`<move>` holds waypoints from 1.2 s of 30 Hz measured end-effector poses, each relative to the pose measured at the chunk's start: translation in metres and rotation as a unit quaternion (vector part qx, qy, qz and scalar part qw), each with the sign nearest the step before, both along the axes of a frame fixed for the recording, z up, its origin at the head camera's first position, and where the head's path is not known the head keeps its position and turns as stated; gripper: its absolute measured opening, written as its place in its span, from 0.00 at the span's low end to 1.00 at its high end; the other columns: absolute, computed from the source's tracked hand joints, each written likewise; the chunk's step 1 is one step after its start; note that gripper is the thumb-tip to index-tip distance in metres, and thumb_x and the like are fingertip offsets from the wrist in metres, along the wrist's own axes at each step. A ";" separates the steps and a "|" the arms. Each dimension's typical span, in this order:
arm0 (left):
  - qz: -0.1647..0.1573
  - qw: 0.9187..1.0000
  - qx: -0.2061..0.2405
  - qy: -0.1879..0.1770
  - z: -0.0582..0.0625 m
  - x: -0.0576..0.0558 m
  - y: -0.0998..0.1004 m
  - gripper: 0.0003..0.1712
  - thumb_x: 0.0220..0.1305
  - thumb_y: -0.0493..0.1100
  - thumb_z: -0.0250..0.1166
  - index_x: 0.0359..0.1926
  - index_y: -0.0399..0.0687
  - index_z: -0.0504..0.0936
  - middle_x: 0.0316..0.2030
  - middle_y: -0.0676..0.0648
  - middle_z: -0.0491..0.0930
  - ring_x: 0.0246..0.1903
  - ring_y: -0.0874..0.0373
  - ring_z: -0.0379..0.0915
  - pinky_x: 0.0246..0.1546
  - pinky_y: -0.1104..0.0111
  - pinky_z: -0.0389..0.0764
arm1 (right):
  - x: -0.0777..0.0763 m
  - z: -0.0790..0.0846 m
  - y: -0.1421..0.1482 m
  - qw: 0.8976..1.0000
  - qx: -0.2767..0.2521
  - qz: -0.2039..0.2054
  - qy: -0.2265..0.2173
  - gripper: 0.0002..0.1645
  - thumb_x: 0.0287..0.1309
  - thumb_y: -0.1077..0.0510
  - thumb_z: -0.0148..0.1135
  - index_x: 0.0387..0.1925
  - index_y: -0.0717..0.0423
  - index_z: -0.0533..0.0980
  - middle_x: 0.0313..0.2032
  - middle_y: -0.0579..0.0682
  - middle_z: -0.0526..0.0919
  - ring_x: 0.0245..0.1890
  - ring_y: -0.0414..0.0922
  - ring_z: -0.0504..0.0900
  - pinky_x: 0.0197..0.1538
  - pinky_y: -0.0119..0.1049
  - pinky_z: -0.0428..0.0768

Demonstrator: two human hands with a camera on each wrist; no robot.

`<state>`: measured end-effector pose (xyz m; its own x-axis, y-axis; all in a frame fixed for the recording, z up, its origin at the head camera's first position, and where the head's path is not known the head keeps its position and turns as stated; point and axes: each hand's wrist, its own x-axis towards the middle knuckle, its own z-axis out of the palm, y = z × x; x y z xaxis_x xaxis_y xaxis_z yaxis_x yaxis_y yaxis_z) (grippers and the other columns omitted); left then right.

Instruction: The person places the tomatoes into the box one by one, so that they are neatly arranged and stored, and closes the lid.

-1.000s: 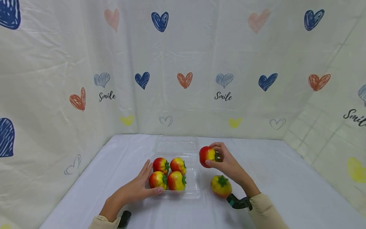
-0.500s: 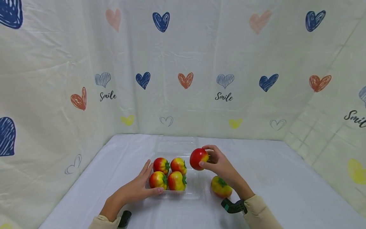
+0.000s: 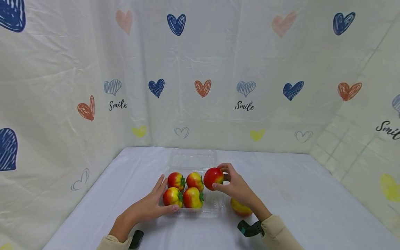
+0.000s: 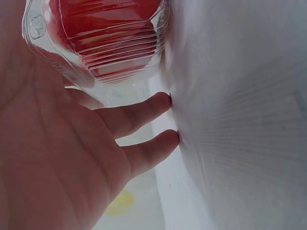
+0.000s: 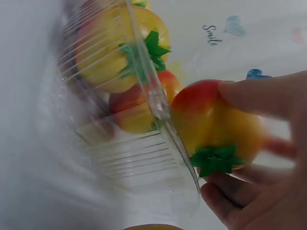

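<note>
My right hand grips a round red-and-yellow fruit with a green star-shaped calyx. Thumb and fingers are spread around it, at the right part of the clear plastic box. In the right wrist view this held fruit overlaps the box's rim. Several similar fruits sit in two rows in the left part of the box. Against the box's left and near sides rests my left hand, fingers extended. Two of its fingertips touch the tablecloth in the left wrist view.
The box's clear lid lies folded back on the far side. Another yellow-red fruit stands on the white tablecloth right of the box, partly behind the right forearm. A heart-printed curtain closes off the back and sides.
My right hand has carried its fruit leftward and slightly down, from right of the box to over its right part. The left hand has stayed in place.
</note>
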<state>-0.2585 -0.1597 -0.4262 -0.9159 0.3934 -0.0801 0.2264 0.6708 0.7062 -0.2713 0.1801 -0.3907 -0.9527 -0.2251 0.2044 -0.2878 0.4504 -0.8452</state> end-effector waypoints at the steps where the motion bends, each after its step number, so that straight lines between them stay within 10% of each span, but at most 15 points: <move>1: -0.001 1.000 0.000 0.000 0.000 0.000 0.000 0.72 0.62 0.74 0.71 0.88 0.46 0.40 0.86 0.41 0.30 0.81 0.32 0.46 0.72 0.33 0.61 | 0.000 -0.001 -0.001 1.000 0.005 -0.004 0.003 0.42 0.59 0.55 0.81 0.68 0.53 0.67 0.65 0.57 0.78 0.62 0.58 0.82 0.63 0.59 0.82; 36: -0.003 1.000 0.000 0.004 -0.001 0.000 -0.001 0.71 0.62 0.75 0.70 0.88 0.47 0.40 0.86 0.42 0.30 0.81 0.34 0.46 0.72 0.34 0.61 | 0.002 -0.017 -0.019 0.978 0.176 -0.005 0.116 0.38 0.62 0.63 0.78 0.71 0.62 0.73 0.67 0.59 0.77 0.65 0.57 0.79 0.65 0.56 0.80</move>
<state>-0.2590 -0.1609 -0.4273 -0.9140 0.3992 -0.0722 0.2364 0.6687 0.7050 -0.2691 0.1610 -0.4078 -0.8922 -0.3112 0.3273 -0.4477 0.7050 -0.5501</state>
